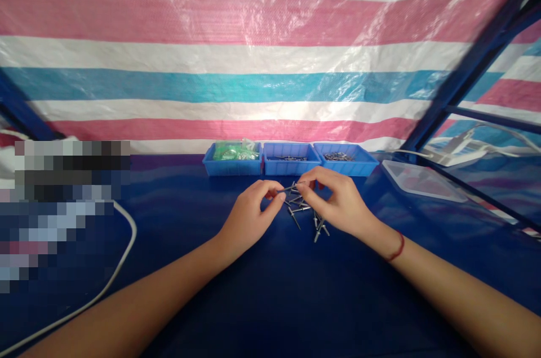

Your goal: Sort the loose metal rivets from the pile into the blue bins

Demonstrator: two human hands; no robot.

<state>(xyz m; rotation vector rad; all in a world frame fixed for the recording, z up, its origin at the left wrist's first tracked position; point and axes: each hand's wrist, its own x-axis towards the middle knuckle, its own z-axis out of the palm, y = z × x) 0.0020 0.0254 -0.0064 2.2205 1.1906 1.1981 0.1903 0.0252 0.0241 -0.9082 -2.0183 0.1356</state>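
Between my two hands a thin metal blind rivet [289, 188] is held level above the table. My left hand [258, 203] pinches one end of it with thumb and forefinger. Its other end sits in the fingertips of my right hand [336, 197], which wears a red string on the wrist. Below and around the fingers lies a loose heap of blind rivets [295, 217], pointing in different directions. Some of the heap is hidden behind my right hand.
Three blue bins stand in a row behind my hands: a left bin [232, 168] with green plastic packets, a middle bin [291, 168] and a right bin [353, 168] with metal pieces. A clear plastic lid [422, 180] lies right; a white cable [132, 234] runs left.
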